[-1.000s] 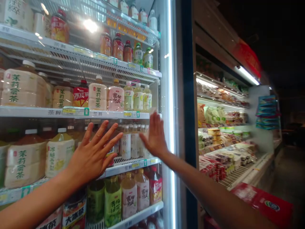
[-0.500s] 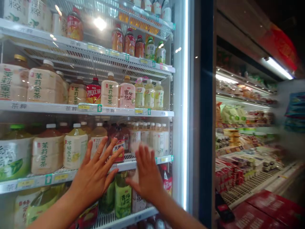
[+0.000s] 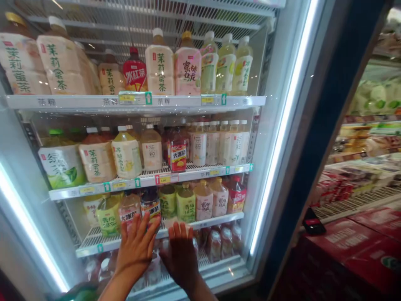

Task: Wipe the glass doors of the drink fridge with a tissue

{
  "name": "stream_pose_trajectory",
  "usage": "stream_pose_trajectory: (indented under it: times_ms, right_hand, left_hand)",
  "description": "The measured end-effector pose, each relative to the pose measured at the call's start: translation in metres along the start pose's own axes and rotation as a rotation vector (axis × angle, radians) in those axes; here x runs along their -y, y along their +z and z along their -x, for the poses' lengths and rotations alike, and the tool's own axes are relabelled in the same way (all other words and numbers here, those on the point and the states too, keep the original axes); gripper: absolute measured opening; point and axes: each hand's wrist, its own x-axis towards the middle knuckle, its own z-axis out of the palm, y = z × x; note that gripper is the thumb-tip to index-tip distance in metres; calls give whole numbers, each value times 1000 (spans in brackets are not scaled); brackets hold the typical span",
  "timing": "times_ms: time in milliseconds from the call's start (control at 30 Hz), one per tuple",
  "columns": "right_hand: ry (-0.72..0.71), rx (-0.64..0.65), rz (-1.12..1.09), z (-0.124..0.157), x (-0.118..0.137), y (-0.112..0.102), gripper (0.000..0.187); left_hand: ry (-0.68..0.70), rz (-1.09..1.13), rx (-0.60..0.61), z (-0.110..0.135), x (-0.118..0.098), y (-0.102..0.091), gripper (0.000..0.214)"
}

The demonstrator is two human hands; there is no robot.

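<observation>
Both bare hands are raised before the glass front (image 3: 216,246) of a lit drinks cooler. My left hand (image 3: 136,244) has its fingers spread and holds nothing. It overlaps the view of two bottles of iced tea on a lower shelf, a dark one (image 3: 151,205) among them. Close by on the right, my right hand (image 3: 181,253) is flat with fingers stretched out, palm toward the cooler. A pale blurred patch shows around its fingertips; I cannot tell whether it is a cloth or a reflection. Both palms are hidden.
Rows of bottled tea, such as a peach-pink bottle (image 3: 188,67), line the white shelves (image 3: 138,100). A bright light strip (image 3: 283,125) edges the cooler by a dark frame (image 3: 316,138). At right are red boxes (image 3: 363,251), a dark device (image 3: 314,221) and an open chilled display (image 3: 376,154).
The view has tilted down and shifted, bringing lower shelves and the left light strip into sight. Both hands now appear lower against the cooler, still stretched open.
</observation>
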Motion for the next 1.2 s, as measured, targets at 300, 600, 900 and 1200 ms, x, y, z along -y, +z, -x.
stream_pose_trajectory:
  times_ms: [300, 600, 900, 1200]
  right_hand:
    - [84, 87, -77, -62, 17, -16, 77]
    - [-26, 92, -129, 44, 45, 4, 70]
    - [26, 54, -135, 71, 42, 14, 71]
    - [251, 106, -119, 35, -13, 11, 78]
  left_hand:
    - [-72, -98, 160, 74, 5, 15, 47]
    - [-46, -177, 288, 101, 11, 19, 61]
    - [-45, -164, 331, 116, 1, 11, 60]
    - [123, -79, 275, 99, -31, 22, 67]
